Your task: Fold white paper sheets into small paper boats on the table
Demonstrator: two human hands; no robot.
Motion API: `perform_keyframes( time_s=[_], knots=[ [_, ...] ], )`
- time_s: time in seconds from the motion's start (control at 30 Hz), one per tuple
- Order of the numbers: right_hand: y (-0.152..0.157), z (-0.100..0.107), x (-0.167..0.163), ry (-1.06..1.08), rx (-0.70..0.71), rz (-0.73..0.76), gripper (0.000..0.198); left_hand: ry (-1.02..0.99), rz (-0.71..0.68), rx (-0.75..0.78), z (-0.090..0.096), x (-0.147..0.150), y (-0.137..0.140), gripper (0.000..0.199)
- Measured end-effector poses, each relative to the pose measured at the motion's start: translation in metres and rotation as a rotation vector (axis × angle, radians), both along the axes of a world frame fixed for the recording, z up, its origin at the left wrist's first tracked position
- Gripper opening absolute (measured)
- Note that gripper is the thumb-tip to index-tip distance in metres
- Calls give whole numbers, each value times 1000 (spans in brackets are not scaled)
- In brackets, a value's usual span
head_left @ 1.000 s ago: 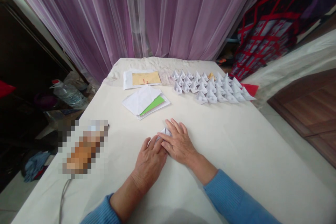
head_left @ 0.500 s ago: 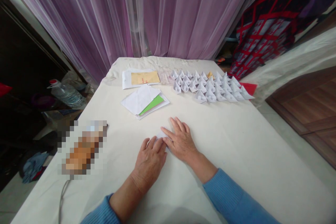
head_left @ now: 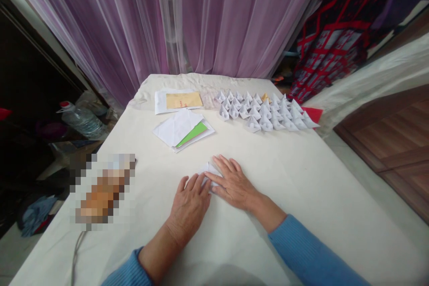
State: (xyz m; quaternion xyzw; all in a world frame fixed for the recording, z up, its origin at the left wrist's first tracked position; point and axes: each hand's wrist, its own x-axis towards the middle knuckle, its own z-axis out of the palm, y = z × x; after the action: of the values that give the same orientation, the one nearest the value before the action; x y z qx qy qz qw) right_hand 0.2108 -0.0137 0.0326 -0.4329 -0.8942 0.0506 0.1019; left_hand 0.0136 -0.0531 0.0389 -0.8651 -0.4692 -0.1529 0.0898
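left fingers [head_left: 191, 183] bent on the folded paper [head_left: 214, 169], can't tell if gripping, right fingers [head_left: 216, 179] spread open across it

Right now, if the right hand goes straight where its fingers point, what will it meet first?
Past the white paper it touches, the right hand would likely meet the pile of papers with the green sheet, though depth is unclear.
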Motion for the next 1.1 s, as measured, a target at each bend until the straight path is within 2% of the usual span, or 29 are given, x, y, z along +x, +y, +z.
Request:
perform_keyframes(
  time_s=[0.4, 1.1],
  knots=[
    [12, 2, -5, -32, -47, -97, 48, 10, 11, -35, -1, 0, -1, 29],
    [23, 5, -10, -92, -119, -175, 53, 26, 22, -69, -3, 1, 0, 33]
  ],
)
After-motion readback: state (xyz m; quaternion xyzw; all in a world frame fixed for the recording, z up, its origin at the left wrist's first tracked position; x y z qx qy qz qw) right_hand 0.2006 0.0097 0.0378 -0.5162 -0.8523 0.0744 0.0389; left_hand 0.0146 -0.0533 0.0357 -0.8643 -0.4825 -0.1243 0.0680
